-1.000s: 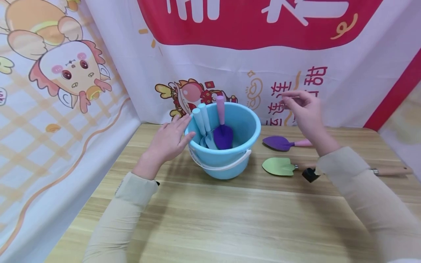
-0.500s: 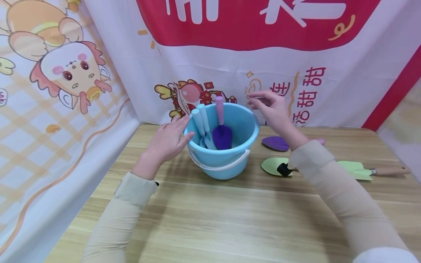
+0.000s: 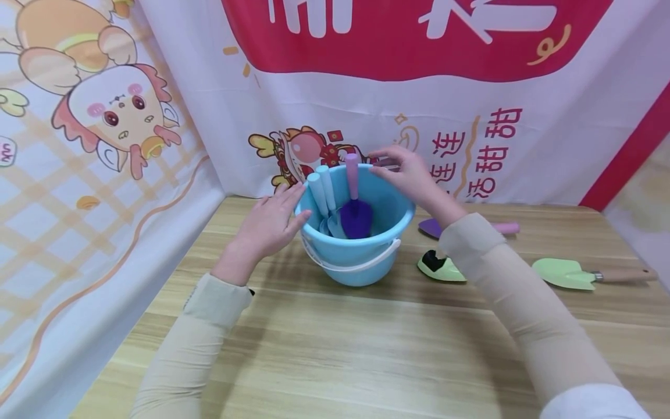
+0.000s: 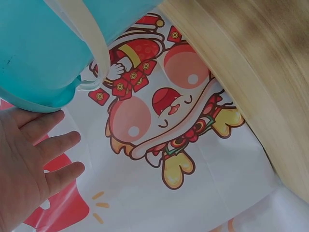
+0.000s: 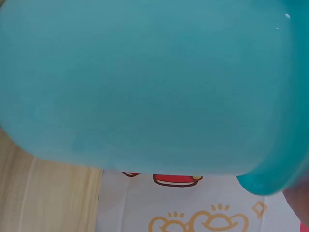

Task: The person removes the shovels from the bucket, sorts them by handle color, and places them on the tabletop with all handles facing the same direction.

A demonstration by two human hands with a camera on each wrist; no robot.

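Observation:
A light blue bucket (image 3: pixel 350 273) with a white handle stands on the table. Leaning inside are two light-blue-handled tools (image 3: pixel 320 192) and a purple trowel (image 3: pixel 356 218) with a pink grip. My left hand (image 3: pixel 268 226) touches the left rim with its fingers extended; the left wrist view shows these fingers (image 4: pixel 58 150) spread against the bucket. Over the right back rim is my right hand (image 3: pixel 410 177), fingers lightly bent, holding nothing visible. Its fingertips are close to the pink grip, apparently apart from it. The bucket wall (image 5: pixel 145 87) nearly fills the right wrist view.
Right of the bucket lie another purple trowel (image 3: pixel 429 228) and a green trowel (image 3: pixel 451 272), both partly covered by my right arm. Farther right is a green trowel (image 3: pixel 562 273) with a wooden handle. A printed cloth (image 3: pixel 471 110) hangs behind the wooden table (image 3: pixel 340 349).
My right hand has moved left, from above the trowels on the table to over the bucket's right back rim. The left hand and the bucket have stayed in place.

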